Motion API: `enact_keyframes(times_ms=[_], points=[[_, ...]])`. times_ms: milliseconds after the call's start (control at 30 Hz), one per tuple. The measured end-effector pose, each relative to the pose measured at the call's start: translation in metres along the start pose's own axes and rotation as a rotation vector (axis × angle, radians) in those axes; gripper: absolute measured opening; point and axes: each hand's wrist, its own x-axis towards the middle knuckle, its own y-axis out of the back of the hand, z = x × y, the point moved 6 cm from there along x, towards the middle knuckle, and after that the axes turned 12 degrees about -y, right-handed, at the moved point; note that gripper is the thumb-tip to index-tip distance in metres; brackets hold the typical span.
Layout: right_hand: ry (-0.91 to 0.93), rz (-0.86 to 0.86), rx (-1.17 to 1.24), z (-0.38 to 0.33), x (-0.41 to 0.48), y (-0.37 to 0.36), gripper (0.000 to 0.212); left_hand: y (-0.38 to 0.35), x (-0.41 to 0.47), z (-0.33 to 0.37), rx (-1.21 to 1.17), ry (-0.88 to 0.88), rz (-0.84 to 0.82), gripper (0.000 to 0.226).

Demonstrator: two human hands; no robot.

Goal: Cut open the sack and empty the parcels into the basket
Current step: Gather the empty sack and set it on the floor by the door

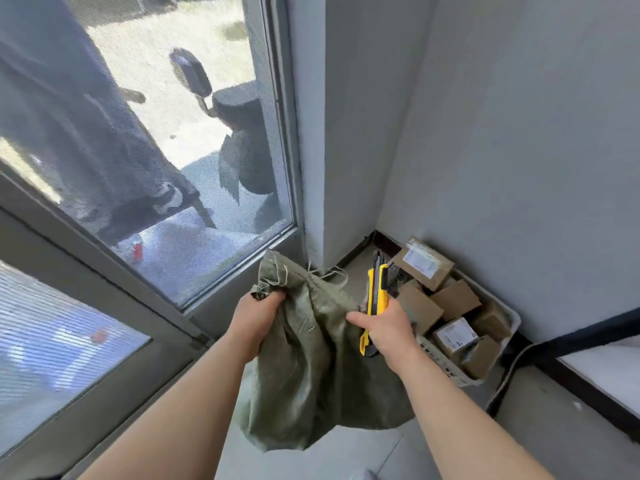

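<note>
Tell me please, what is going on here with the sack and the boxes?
A person holds up a limp green sack in a room corner. The left hand grips its bunched top corner. The right hand holds a yellow utility knife, with the thumb at the sack's edge. Brown cardboard parcels already lie in the white basket on the floor to the right. The sack looks mostly emptied, though its inside is hidden.

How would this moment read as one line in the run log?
left hand: grips olive-green woven sack | right hand: holds yellow utility knife | brown cardboard parcels: in white plastic basket
</note>
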Motion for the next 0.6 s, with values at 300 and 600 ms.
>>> enact_keyframes(times_ms=[300,600], points=[[0.167,-0.114,-0.206,-0.063,-0.098,-0.093,0.028,0.141,-0.077,0.015,-0.07,-0.029,0.211,0.009],[0.289,-0.409,-0.45,-0.077,-0.157,-0.204,0.03,0.245,-0.178,-0.018,-0.197,0.044,0.526,0.014]])
